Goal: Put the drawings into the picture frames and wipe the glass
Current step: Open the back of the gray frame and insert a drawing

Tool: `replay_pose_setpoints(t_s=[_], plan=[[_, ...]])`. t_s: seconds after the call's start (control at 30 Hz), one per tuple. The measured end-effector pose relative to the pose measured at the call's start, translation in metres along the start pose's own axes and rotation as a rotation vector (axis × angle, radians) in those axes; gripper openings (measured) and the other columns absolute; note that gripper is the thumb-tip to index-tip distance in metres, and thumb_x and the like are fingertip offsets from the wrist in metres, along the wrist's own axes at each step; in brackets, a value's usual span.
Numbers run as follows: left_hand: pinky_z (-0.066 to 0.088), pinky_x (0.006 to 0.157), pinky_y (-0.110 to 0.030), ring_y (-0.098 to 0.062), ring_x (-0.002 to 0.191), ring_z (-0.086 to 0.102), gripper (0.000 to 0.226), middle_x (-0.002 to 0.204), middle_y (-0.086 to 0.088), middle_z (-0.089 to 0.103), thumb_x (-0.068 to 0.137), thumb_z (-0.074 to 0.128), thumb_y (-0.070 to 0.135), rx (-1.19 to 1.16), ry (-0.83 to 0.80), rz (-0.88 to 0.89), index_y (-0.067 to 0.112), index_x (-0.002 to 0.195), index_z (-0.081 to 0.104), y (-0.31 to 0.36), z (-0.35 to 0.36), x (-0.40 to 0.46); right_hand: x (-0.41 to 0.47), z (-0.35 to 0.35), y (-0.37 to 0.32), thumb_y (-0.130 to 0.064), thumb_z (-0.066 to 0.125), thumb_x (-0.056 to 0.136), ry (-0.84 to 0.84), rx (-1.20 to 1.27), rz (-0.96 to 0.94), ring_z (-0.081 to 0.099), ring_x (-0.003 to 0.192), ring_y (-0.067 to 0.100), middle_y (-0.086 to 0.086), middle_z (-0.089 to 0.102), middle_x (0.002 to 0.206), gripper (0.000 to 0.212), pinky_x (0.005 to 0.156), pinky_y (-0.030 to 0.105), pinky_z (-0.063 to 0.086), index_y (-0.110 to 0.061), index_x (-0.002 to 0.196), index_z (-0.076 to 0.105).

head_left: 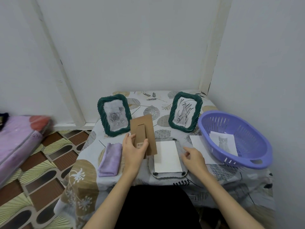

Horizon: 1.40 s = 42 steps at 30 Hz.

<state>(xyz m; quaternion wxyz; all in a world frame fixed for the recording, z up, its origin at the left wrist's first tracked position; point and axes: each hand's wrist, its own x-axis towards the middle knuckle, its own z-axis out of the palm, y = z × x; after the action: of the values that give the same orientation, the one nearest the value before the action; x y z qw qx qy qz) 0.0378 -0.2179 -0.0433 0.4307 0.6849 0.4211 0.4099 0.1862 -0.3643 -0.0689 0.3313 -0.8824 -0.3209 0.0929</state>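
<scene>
A cardboard backing board (pixel 143 134) with a fold-out stand is gripped by the left hand (pixel 134 148), lifted off a third frame (pixel 168 157) that lies face down on the surface (pixel 165 100), presumably so the frame can be loaded. A white sheet (pixel 167 157), probably a drawing's blank back, lies in the opening. The right hand (pixel 193 158) hovers relaxed beside the frame, grasping nothing. Two green frames (pixel 114 114) (pixel 185 111) stand upright behind, drawings already inside. A cat drawing (pixel 223 142) waits in the purple basket (pixel 234 138); another sheet (pixel 198 146) lies partly beneath it. A folded lilac cloth (pixel 110 159) is kept nearby for wiping the glass.
</scene>
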Motion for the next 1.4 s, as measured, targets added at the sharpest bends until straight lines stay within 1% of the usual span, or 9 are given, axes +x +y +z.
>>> replay_pose_setpoints(t_s=[0.07, 0.2, 0.27, 0.4, 0.53, 0.63, 0.77, 1.17, 1.4], plan=[[0.049, 0.095, -0.045, -0.018, 0.113, 0.056, 0.052, 0.125, -0.005, 0.057, 0.067, 0.07, 0.047, -0.063, -0.064, -0.067, 0.024, 0.112, 0.055, 0.009, 0.005, 0.0, -0.006, -0.007, -0.02, -0.025, 0.057, 0.089, 0.021, 0.29, -0.008, 0.052, 0.076, 0.018, 0.003, 0.058, 0.086, 0.038, 0.075, 0.028, 0.044, -0.014, 0.125, 0.056], [0.051, 0.089, -0.033, -0.013, 0.093, 0.062, 0.046, 0.113, -0.003, 0.064, 0.073, 0.074, 0.034, -0.063, -0.197, -0.106, 0.016, 0.113, 0.06, 0.024, 0.021, -0.007, -0.014, -0.023, -0.055, -0.025, 0.053, 0.092, -0.162, 0.695, -0.054, 0.056, 0.063, 0.008, 0.001, 0.063, 0.092, 0.048, 0.056, 0.017, 0.042, -0.02, 0.137, 0.038], [0.049, 0.092, -0.032, -0.015, 0.098, 0.061, 0.045, 0.111, -0.003, 0.064, 0.074, 0.074, 0.034, -0.054, -0.228, -0.082, 0.015, 0.113, 0.062, 0.029, 0.026, -0.012, -0.016, -0.029, -0.062, -0.014, 0.059, 0.089, -0.159, 0.649, -0.137, 0.055, 0.058, 0.004, -0.002, 0.062, 0.083, 0.049, 0.051, 0.011, 0.042, -0.022, 0.133, 0.041], [0.049, 0.088, -0.026, -0.015, 0.095, 0.059, 0.034, 0.115, -0.009, 0.065, 0.081, 0.068, 0.016, -0.098, -0.321, -0.035, 0.008, 0.114, 0.062, 0.025, 0.023, -0.012, -0.008, -0.034, -0.052, -0.003, 0.063, 0.082, -0.054, 0.405, -0.143, 0.056, 0.061, 0.003, -0.01, 0.058, 0.072, 0.045, 0.065, 0.017, 0.048, -0.017, 0.124, 0.056], [0.046, 0.072, -0.006, -0.012, 0.088, 0.054, 0.057, 0.114, -0.005, 0.06, 0.077, 0.071, 0.005, -0.008, -0.465, 0.007, 0.005, 0.129, 0.049, 0.013, 0.014, -0.012, -0.005, -0.029, -0.037, -0.009, 0.067, 0.08, -0.075, 0.245, -0.039, 0.052, 0.07, 0.011, -0.003, 0.058, 0.077, 0.046, 0.053, 0.01, 0.037, -0.012, 0.124, 0.057], [0.041, 0.083, -0.016, -0.01, 0.1, 0.053, 0.061, 0.12, -0.01, 0.061, 0.077, 0.073, 0.011, 0.11, -0.526, 0.014, 0.006, 0.132, 0.047, 0.009, 0.012, -0.011, -0.007, -0.022, -0.032, -0.013, 0.069, 0.078, -0.109, 0.148, -0.029, 0.048, 0.071, 0.016, 0.005, 0.055, 0.079, 0.04, 0.051, 0.009, 0.033, -0.011, 0.118, 0.062], [0.035, 0.091, -0.016, -0.015, 0.119, 0.053, 0.064, 0.129, -0.009, 0.058, 0.076, 0.073, 0.014, 0.207, -0.585, 0.004, 0.007, 0.133, 0.046, 0.0, 0.01, -0.008, -0.006, -0.014, -0.028, -0.013, 0.071, 0.077, -0.126, 0.119, 0.004, 0.046, 0.068, 0.017, 0.005, 0.051, 0.074, 0.037, 0.059, 0.026, 0.032, -0.011, 0.113, 0.064], [0.032, 0.076, -0.01, -0.017, 0.107, 0.057, 0.057, 0.117, -0.013, 0.065, 0.07, 0.076, 0.005, 0.326, -0.583, 0.1, 0.003, 0.124, 0.056, -0.004, 0.007, -0.009, -0.006, -0.003, -0.025, -0.011, 0.072, 0.074, -0.149, 0.045, -0.031, 0.047, 0.07, 0.018, 0.005, 0.051, 0.073, 0.037, 0.064, 0.026, 0.035, -0.006, 0.11, 0.063], [0.036, 0.086, -0.019, -0.023, 0.11, 0.057, 0.057, 0.117, -0.013, 0.064, 0.071, 0.076, 0.009, 0.371, -0.611, 0.154, 0.002, 0.123, 0.055, -0.004, 0.007, -0.009, -0.003, -0.006, -0.021, -0.001, 0.07, 0.072, -0.227, 0.013, -0.01, 0.047, 0.067, 0.015, 0.003, 0.052, 0.076, 0.042, 0.069, 0.024, 0.042, 0.002, 0.112, 0.06]])
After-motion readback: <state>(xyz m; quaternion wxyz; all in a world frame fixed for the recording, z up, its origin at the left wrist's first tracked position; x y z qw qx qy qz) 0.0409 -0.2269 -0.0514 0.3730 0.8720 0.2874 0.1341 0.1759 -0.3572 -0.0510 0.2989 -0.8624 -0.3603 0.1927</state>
